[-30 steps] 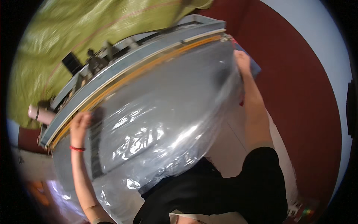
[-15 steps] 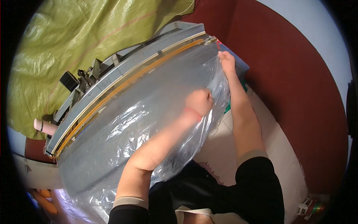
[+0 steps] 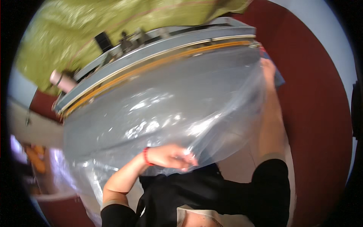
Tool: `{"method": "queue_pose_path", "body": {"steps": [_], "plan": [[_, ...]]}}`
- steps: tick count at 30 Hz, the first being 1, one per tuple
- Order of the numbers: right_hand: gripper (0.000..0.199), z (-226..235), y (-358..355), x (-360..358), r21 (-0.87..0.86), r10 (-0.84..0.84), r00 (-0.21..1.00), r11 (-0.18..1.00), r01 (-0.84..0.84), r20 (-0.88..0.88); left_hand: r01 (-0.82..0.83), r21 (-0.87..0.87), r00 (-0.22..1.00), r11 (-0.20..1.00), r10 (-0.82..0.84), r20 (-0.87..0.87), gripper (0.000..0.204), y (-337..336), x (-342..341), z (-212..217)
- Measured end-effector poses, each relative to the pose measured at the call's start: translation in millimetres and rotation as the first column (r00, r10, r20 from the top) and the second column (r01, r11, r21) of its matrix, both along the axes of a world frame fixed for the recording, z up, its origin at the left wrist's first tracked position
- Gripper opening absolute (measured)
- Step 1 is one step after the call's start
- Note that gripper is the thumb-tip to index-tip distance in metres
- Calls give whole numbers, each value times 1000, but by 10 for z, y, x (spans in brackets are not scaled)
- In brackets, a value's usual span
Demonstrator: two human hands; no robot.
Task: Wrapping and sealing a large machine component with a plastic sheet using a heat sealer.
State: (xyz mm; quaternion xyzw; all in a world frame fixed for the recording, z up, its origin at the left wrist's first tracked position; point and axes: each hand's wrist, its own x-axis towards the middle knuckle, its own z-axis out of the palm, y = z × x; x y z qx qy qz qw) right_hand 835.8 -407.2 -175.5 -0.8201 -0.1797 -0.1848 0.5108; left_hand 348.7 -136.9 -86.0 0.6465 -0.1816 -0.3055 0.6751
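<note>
A large sheet of clear plastic film (image 3: 159,102) lies across a grey surface and hangs toward my lap, wrinkled and shiny. My left hand (image 3: 172,156), a red bracelet at its wrist, is in front of my body with its fingers closed on a gathered fold of the film. Stretched out to the far right, my right hand (image 3: 268,70) grips the film's edge beside the end of a long grey metal bar (image 3: 159,51). Between the two hands the film is drawn into a slanting fold. Motion blurs my right hand somewhat.
Along the bar runs an orange-brown strip (image 3: 170,58). Behind it are metal brackets and a black block (image 3: 103,41). A pink cylinder (image 3: 62,81) sticks out at the left end. A yellow-green woven sheet (image 3: 72,34) hangs beyond; a dark red wall (image 3: 317,102) stands at right.
My left hand has come back toward my body and now holds a fold of the film. My right hand keeps its hold at the far edge. The whole view has turned.
</note>
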Motion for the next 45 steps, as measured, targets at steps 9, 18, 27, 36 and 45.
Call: {"method": "queue_pose_path", "body": {"steps": [9,18,27,36,45], "plan": [[25,-200,-49,334,-84,48,998,995,-50,-35,-489,868,365,83,923,118,14,2066,-3157,803],[30,-230,-125,418,-279,-50,991,957,82,120,-484,441,691,-756,-21,723,19,1838,-2358,997],[34,-264,-215,521,-335,-76,993,937,102,91,-626,528,395,-573,350,849,42,2651,-2135,-124],[35,-247,-322,596,-359,-82,996,931,65,-33,-670,378,328,-639,203,923,19,3066,-1571,-391],[30,311,-665,-95,412,197,925,910,-49,-326,-714,343,334,-611,134,933,11,3052,-1505,-517]]}}
